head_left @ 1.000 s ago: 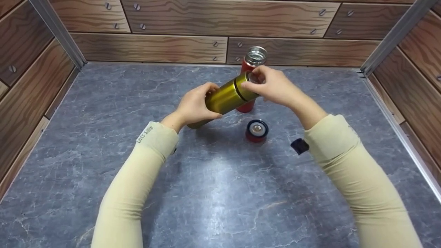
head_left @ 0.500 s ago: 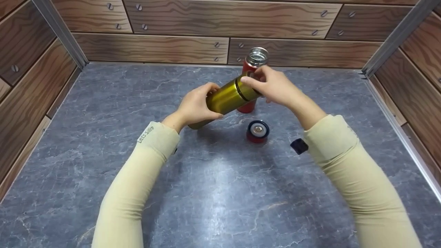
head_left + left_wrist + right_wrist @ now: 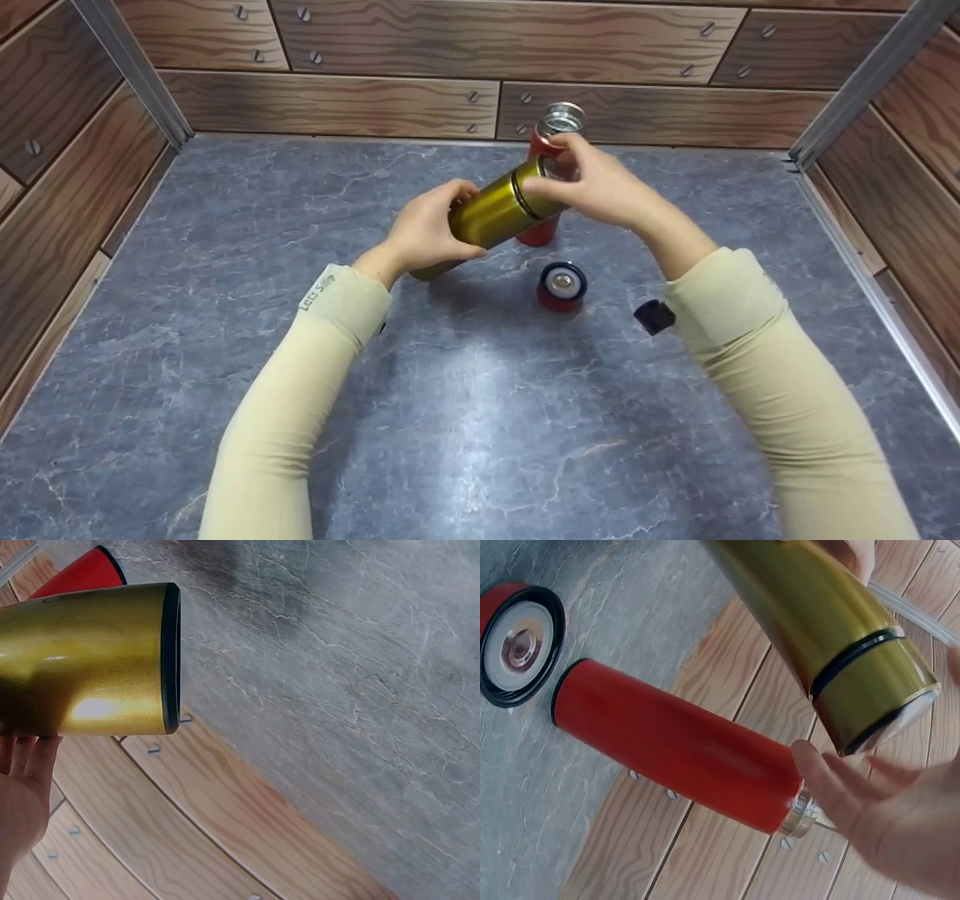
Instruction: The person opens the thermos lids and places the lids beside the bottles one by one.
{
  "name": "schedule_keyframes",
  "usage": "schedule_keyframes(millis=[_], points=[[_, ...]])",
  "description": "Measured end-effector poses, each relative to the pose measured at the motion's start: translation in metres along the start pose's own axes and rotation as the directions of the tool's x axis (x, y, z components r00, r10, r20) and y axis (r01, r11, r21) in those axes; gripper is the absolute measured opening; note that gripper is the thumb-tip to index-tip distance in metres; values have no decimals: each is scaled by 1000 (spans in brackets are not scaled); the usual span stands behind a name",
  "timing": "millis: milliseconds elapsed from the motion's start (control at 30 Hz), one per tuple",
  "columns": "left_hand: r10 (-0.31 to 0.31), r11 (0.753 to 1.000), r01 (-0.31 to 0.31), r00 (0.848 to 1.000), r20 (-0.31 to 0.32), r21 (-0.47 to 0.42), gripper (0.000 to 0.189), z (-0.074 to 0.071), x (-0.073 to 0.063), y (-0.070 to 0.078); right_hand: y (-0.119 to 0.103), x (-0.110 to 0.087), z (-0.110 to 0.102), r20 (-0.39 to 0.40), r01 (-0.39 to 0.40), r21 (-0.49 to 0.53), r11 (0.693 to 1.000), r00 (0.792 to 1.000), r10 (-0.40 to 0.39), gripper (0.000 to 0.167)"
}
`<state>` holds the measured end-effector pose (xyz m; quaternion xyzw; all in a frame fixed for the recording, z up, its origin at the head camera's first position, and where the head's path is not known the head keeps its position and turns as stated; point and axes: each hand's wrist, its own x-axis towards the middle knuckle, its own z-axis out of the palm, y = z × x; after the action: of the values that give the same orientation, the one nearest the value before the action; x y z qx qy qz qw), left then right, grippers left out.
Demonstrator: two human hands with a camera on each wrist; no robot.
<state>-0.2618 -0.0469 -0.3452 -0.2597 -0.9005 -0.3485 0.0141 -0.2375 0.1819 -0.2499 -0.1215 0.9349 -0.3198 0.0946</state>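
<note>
My left hand (image 3: 431,225) grips the body of a gold thermos flask (image 3: 491,214), tilted with its capped end up to the right. A black ring marks the line between body and cap (image 3: 877,701). Around that cap my right hand (image 3: 604,184) has its fingers spread; in the right wrist view its fingers (image 3: 817,772) look apart from the cap. Behind the gold flask a red thermos flask (image 3: 679,746) stands upright with its bare steel neck (image 3: 562,120) showing. Nearer lies a red cap (image 3: 561,286), its inside facing up. The left wrist view shows the gold flask's black-rimmed base (image 3: 171,656).
The grey marbled tabletop (image 3: 420,420) extends around the flasks. Wood-patterned panels (image 3: 330,105) stand at the back and both sides, with metal strips at the corners. The red flask stands close to the back panel.
My right hand's fingers have spread at the gold flask's cap, where they were closer around it half a second ago. The left hand and the red flask stay in place.
</note>
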Motion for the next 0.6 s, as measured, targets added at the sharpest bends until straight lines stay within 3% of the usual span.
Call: schedule_keyframes(millis=[67, 133, 267, 400, 600], points=[[3, 1000, -3, 1000, -1, -1, 73, 0, 1, 1, 0, 0, 0, -13, -75, -13, 997, 997, 75, 78], [7, 1000, -7, 1000, -2, -4, 73, 0, 1, 2, 0, -1, 0, -13, -98, -18, 995, 995, 98, 75], [5, 1000, -5, 1000, -3, -6, 73, 0, 1, 1, 2, 0, 0, 12, 23, -2, 1000, 1000, -23, 61], [3, 1000, -3, 1000, -4, -5, 73, 1, 1, 0, 4, 1, -1, 44, 111, 13, 994, 993, -112, 66], [6, 1000, -6, 1000, -10, 20, 73, 1, 2, 0, 1, -1, -2, -12, -67, -48, 997, 998, 66, 77]])
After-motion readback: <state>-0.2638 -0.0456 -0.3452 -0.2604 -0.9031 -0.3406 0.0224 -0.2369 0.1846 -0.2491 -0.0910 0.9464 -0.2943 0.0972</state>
